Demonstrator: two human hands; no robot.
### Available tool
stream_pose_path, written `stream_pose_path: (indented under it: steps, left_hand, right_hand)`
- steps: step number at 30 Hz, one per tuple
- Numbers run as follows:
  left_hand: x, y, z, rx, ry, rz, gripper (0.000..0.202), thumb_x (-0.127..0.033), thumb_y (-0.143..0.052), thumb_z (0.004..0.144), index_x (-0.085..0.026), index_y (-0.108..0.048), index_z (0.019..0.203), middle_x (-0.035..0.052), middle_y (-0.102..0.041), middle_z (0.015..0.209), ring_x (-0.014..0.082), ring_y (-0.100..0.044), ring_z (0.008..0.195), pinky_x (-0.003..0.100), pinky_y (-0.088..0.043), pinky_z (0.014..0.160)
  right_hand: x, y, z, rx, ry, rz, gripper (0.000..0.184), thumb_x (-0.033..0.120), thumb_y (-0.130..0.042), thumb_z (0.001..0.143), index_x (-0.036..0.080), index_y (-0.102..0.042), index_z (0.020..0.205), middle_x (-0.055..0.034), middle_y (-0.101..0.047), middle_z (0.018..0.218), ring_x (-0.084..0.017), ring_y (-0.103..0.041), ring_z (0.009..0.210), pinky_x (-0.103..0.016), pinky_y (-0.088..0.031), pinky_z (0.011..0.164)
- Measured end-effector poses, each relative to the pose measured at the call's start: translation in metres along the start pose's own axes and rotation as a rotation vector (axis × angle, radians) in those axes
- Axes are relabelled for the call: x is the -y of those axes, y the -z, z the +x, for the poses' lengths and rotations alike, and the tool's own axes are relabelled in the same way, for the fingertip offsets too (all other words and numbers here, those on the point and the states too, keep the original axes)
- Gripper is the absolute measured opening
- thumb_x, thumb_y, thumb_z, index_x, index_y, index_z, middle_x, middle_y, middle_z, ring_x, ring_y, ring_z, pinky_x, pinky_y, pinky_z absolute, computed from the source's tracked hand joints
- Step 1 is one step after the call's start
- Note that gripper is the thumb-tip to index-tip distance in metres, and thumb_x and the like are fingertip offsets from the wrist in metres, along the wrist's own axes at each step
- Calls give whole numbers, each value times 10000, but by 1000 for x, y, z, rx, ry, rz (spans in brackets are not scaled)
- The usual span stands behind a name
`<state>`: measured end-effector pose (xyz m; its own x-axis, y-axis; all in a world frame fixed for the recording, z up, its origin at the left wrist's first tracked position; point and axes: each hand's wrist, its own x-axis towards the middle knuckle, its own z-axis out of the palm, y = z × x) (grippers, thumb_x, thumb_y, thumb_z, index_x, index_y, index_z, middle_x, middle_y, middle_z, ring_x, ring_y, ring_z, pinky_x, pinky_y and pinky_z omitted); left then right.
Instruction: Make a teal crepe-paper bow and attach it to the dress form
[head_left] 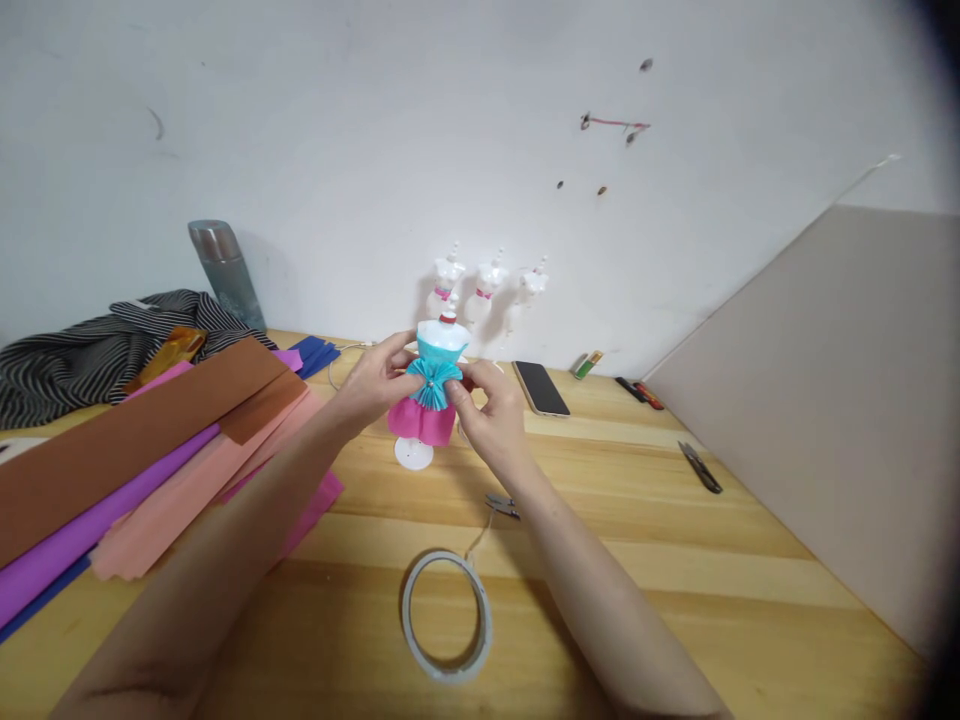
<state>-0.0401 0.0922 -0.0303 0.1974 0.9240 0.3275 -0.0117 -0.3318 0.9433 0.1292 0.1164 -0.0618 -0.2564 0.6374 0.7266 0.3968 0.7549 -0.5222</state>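
A small white dress-form mannequin (442, 332) stands a little tilted on its round base. It wears a light-blue paper top (442, 351) and a pink paper skirt (421, 423). Across its waist lies a pleated light-blue paper bow (433, 385) with a small shiny bead at its centre. My left hand (375, 382) pinches the bow's left side, thumb in front and fingers behind the figure. At the bow's right edge, my right hand (493, 405) grips it between thumb and fingers. The fingertips behind the mannequin are partly hidden.
Three more mannequins (491, 280) stand by the wall. A tape roll (447, 672) and small snips (504, 505) lie in front. A phone (541, 388) and thread clippers (701, 468) are right. Coloured paper sheets (150, 430), striped cloth (67, 350) and a flask (229, 275) sit left.
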Motion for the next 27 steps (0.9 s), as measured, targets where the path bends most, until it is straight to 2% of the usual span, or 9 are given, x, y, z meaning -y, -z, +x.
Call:
stream_pose_path:
  steps: [5, 10, 13, 15, 18, 20, 23, 27]
  left_hand:
    - [0, 3, 0, 24, 35, -75, 552, -185, -615, 706, -119, -534, 1249, 80, -715, 961, 201, -659, 857, 313, -494, 776]
    - [-5, 18, -1, 166, 38, 41, 429, -206, -630, 753, -142, -622, 1177, 121, -656, 1185, 243, -608, 1073, 364, -470, 917]
    - [-10, 29, -4, 232, 47, 127, 462, -263, -682, 751, -196, -628, 1204, 108, -635, 1242, 266, -553, 1181, 396, -437, 992]
    - [-14, 34, -7, 208, 89, 179, 520, -297, -732, 712, -222, -628, 1216, 109, -630, 1259, 291, -525, 1221, 418, -442, 994]
    - [-20, 38, -13, 96, 182, 210, 502, -343, -732, 718, -229, -642, 1199, 113, -604, 1305, 299, -526, 1225, 426, -456, 978]
    - [-23, 41, -15, 29, 220, 212, 447, -360, -701, 748, -214, -660, 1169, 115, -617, 1289, 283, -562, 1184, 419, -456, 976]
    - [-24, 49, -16, -79, 179, 286, 366, -363, -678, 760, -179, -706, 1076, 118, -684, 1173, 268, -609, 1096, 409, -468, 948]
    - [-24, 62, -14, -210, 95, 423, 272, -355, -660, 765, -171, -741, 949, 101, -735, 1018, 244, -641, 976, 374, -491, 871]
  right_hand:
    - [-1, 0, 0, -12, 10, 17, 145, 242, -541, 857, 169, -663, 879, -18, -568, 697, -167, -529, 675, -310, -418, 663]
    - [-1, 4, 0, -11, 20, 81, 202, 281, -536, 875, 157, -686, 931, -33, -615, 737, -171, -558, 707, -315, -439, 689]
    - [-5, 9, 2, -26, -53, 138, 229, 253, -487, 880, 183, -697, 941, -38, -660, 809, -175, -599, 772, -324, -464, 729]
    - [-11, 12, 5, 8, -117, 163, 236, 179, -493, 813, 188, -702, 923, -38, -674, 832, -178, -612, 791, -335, -479, 744]
    - [-20, 16, 8, 178, -235, 236, 374, 82, -482, 660, 185, -698, 948, -49, -699, 909, -193, -631, 845, -366, -491, 789]
    - [-24, 18, 9, 339, -298, 316, 487, 58, -470, 623, 195, -676, 1042, -59, -699, 1033, -211, -630, 951, -389, -483, 847]
    - [-26, 17, 7, 560, -283, 425, 511, 69, -528, 662, 217, -624, 1141, -54, -669, 1144, -222, -603, 1060, -400, -473, 901]
    - [-23, 14, 2, 702, -294, 465, 460, 141, -643, 707, 198, -571, 1158, -57, -655, 1142, -209, -610, 1026, -389, -492, 887]
